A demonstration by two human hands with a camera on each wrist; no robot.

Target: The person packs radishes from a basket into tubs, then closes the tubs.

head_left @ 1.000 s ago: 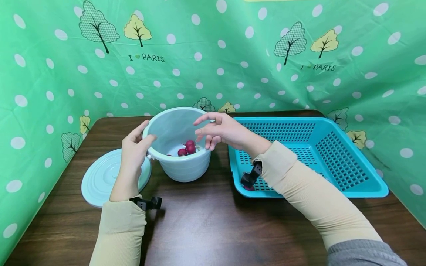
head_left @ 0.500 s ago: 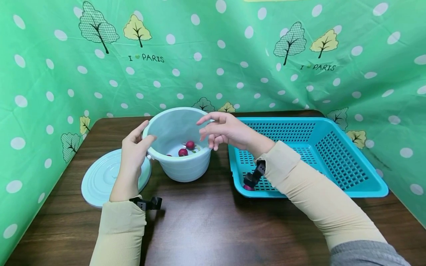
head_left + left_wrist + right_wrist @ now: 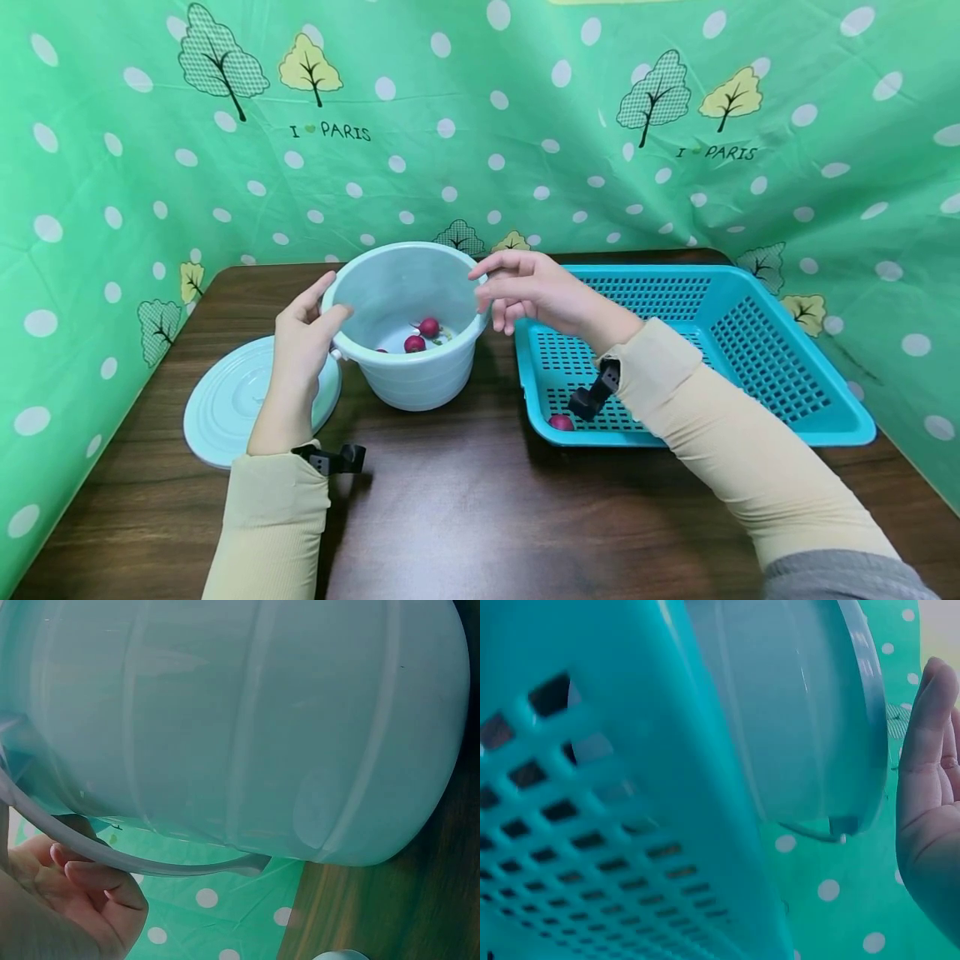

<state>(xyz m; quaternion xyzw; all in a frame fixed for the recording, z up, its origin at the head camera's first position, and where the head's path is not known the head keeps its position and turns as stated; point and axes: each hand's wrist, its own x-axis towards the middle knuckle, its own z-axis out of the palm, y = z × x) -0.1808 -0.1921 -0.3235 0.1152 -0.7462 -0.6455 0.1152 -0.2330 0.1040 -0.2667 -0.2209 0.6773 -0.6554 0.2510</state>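
Note:
A light blue bucket [image 3: 416, 385] stands at the middle of the table, with several red radishes [image 3: 415, 343] on its bottom. My left hand [image 3: 303, 337] grips the bucket's left rim, the thumb over the edge. In the left wrist view, a pale carrying handle [image 3: 150, 864] passes across the fingers of that hand. Just outside the right rim hovers my right hand [image 3: 536, 292], its fingers loosely bent and nothing in them. One radish [image 3: 560, 422] lies in the near left corner of the blue plastic basket [image 3: 825, 435], below my right wrist.
The basket takes up the right of the table [image 3: 465, 517], its left side close to the bucket. A round light blue lid [image 3: 225, 408] lies flat on the left, partly behind my left forearm. A green dotted curtain [image 3: 465, 125] stands behind the table.
My right hand has drawn back to the right from over the bucket. A radish inside has separated slightly from another. The basket's radish shows more fully. My left hand keeps its hold.

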